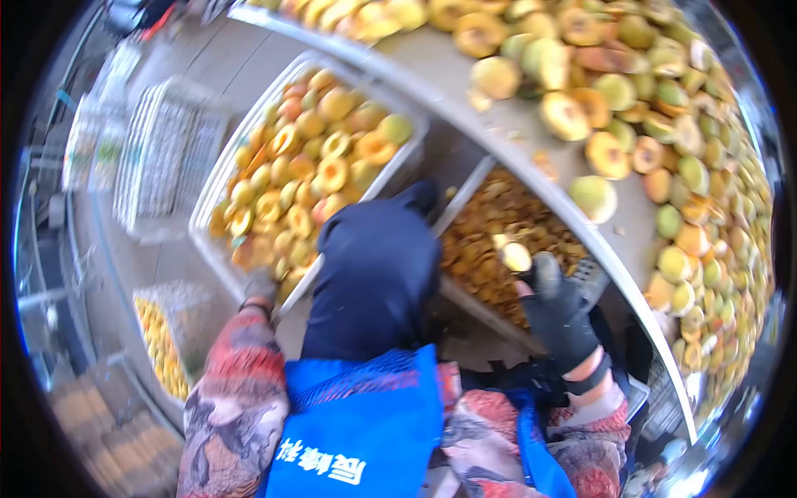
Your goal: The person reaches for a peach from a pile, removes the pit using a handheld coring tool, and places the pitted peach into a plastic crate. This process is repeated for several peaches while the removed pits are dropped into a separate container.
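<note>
My left hand (pixel 261 288), in a greyish glove, is at the near edge of a white crate (pixel 217 178) full of yellow peach halves (pixel 299 166). Its fingers are blurred, and whether they hold anything does not show. My right hand (pixel 560 311), in a black glove with greyish fingertips, is above a container of brown-orange scraps (pixel 490 224). A pale yellow peach half (pixel 515 256) is at its fingertips, with the fingers closed against it. My dark-clothed knee (pixel 378 266) sits between the crate and the scraps.
A metal table (pixel 448 79) with a raised rim (pixel 498 149) curves along the right, heaped with halved peaches (pixel 689 183). Stacked white crates (pixel 162 158) stand at the left. Another crate of yellow fruit (pixel 162 344) is on the floor. A blue apron (pixel 357 423) covers my lap.
</note>
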Motion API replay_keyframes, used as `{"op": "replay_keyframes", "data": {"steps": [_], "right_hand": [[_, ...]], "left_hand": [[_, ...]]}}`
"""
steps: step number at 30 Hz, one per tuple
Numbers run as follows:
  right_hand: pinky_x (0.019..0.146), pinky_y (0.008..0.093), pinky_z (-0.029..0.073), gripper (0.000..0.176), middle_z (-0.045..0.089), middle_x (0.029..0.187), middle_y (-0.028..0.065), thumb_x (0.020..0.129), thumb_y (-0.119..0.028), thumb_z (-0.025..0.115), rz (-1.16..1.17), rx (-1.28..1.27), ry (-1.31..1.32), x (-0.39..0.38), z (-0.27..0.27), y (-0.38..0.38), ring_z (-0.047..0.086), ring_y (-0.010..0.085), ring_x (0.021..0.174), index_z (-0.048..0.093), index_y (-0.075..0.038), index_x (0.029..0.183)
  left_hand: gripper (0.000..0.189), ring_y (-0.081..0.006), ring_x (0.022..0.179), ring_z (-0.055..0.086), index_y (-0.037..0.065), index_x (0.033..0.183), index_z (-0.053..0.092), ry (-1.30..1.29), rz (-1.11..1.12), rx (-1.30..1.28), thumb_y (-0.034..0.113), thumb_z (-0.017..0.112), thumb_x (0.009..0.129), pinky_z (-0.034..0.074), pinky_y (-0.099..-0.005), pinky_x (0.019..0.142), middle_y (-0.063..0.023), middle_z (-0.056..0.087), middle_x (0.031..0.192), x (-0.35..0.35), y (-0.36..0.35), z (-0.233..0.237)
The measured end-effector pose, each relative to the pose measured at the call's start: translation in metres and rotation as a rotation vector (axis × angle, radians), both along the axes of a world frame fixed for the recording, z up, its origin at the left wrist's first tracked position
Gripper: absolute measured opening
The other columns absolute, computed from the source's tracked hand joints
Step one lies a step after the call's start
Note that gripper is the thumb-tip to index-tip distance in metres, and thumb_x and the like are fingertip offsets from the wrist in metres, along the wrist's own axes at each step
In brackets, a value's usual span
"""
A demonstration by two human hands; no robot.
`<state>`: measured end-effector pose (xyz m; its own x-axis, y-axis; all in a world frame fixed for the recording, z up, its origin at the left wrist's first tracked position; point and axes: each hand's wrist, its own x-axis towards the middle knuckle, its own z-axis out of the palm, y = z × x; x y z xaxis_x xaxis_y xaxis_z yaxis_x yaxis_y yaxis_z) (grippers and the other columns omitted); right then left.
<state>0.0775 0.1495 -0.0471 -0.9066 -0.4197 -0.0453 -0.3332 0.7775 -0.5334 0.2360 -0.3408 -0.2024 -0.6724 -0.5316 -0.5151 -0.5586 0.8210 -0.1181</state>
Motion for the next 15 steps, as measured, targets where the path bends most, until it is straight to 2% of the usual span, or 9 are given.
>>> {"op": "replay_keyframes", "data": {"steps": [1, 2, 5, 7, 9, 11, 13, 14, 15], "right_hand": [[0.062, 0.0421, 0.047, 0.037, 0.059, 0.080, 0.0181, 0.076, -0.013, 0.066, -0.015, -0.004, 0.066, 0.002, 0.006, 0.000, 0.060, 0.0367, 0.073, 0.047, -0.005, 0.107], [0.062, 0.0419, 0.047, 0.038, 0.060, 0.081, 0.0177, 0.075, -0.013, 0.067, -0.021, -0.052, 0.031, 0.000, 0.014, 0.001, 0.061, 0.0357, 0.073, 0.047, -0.004, 0.107], [0.060, 0.0413, 0.047, 0.034, 0.060, 0.080, 0.0161, 0.077, -0.012, 0.064, -0.057, -0.180, -0.068, -0.007, 0.025, 0.009, 0.062, 0.0330, 0.070, 0.048, -0.003, 0.105], [0.057, 0.0410, 0.048, 0.029, 0.060, 0.077, 0.0150, 0.078, -0.011, 0.060, -0.085, -0.262, -0.148, -0.004, 0.015, 0.016, 0.062, 0.0314, 0.066, 0.048, -0.003, 0.103], [0.053, 0.0392, 0.048, 0.020, 0.058, 0.071, 0.0124, 0.081, -0.008, 0.051, 0.104, 0.483, 0.145, -0.004, -0.017, 0.022, 0.061, 0.0272, 0.059, 0.049, -0.005, 0.101], [0.049, 0.0391, 0.047, 0.016, 0.055, 0.065, 0.0117, 0.082, -0.007, 0.044, 0.080, 0.529, 0.188, -0.003, 0.003, 0.016, 0.060, 0.0270, 0.054, 0.050, -0.007, 0.097], [0.051, 0.0412, 0.047, 0.017, 0.058, 0.067, 0.0124, 0.081, -0.007, 0.049, 0.019, 0.322, 0.136, -0.007, 0.012, 0.019, 0.060, 0.0315, 0.059, 0.049, -0.006, 0.098], [0.051, 0.0412, 0.047, 0.017, 0.058, 0.067, 0.0124, 0.081, -0.007, 0.049, 0.002, 0.321, 0.138, -0.006, 0.008, 0.022, 0.060, 0.0315, 0.059, 0.049, -0.006, 0.098], [0.052, 0.0424, 0.048, 0.019, 0.059, 0.072, 0.0129, 0.079, -0.006, 0.052, 0.000, 0.160, 0.099, -0.007, 0.001, 0.024, 0.060, 0.0334, 0.062, 0.049, -0.006, 0.099]], "left_hand": [[0.022, -0.0361, 0.089, 0.059, 0.006, 0.085, 0.064, 0.136, -0.046, 0.007, 0.025, 0.057, 0.076, 0.047, -0.0447, 0.074, -0.0208, 0.062, 0.091, 0.019, -0.024, -0.025], [0.022, -0.0362, 0.088, 0.060, 0.006, 0.085, 0.064, 0.072, -0.110, 0.004, 0.025, 0.056, 0.076, 0.048, -0.0451, 0.073, -0.0206, 0.062, 0.089, 0.017, -0.026, -0.019], [0.020, -0.0331, 0.089, 0.060, 0.009, 0.089, 0.062, -0.141, -0.293, -0.095, 0.023, 0.054, 0.077, 0.047, -0.0418, 0.079, -0.0165, 0.064, 0.090, -0.014, -0.027, 0.029], [0.017, -0.0317, 0.082, 0.061, 0.009, 0.083, 0.060, 0.024, -0.216, -0.182, 0.024, 0.056, 0.077, 0.047, -0.0397, 0.072, -0.0153, 0.063, 0.084, -0.064, -0.009, 0.070], [0.018, -0.0304, 0.071, 0.058, 0.005, 0.079, 0.056, 0.425, -0.169, 0.074, 0.022, 0.058, 0.078, 0.045, -0.0371, 0.063, -0.0138, 0.059, 0.074, -0.123, 0.051, 0.151], [0.020, -0.0290, 0.064, 0.052, 0.002, 0.078, 0.052, 0.753, -0.395, 0.431, 0.020, 0.061, 0.078, 0.041, -0.0368, 0.060, -0.0127, 0.053, 0.069, -0.179, 0.107, 0.204], [0.019, -0.0276, 0.065, 0.051, 0.000, 0.077, 0.051, 0.835, -0.546, 0.527, 0.017, 0.060, 0.080, 0.042, -0.0349, 0.061, -0.0123, 0.052, 0.070, -0.226, 0.177, 0.246], [0.020, -0.0277, 0.068, 0.054, 0.000, 0.079, 0.052, 0.825, -0.572, 0.591, 0.018, 0.060, 0.080, 0.043, -0.0351, 0.062, -0.0138, 0.054, 0.074, -0.248, 0.206, 0.252], [0.021, -0.0277, 0.071, 0.056, 0.000, 0.080, 0.054, 0.813, -0.598, 0.653, 0.020, 0.061, 0.080, 0.044, -0.0354, 0.064, -0.0153, 0.057, 0.077, -0.268, 0.230, 0.256]]}}
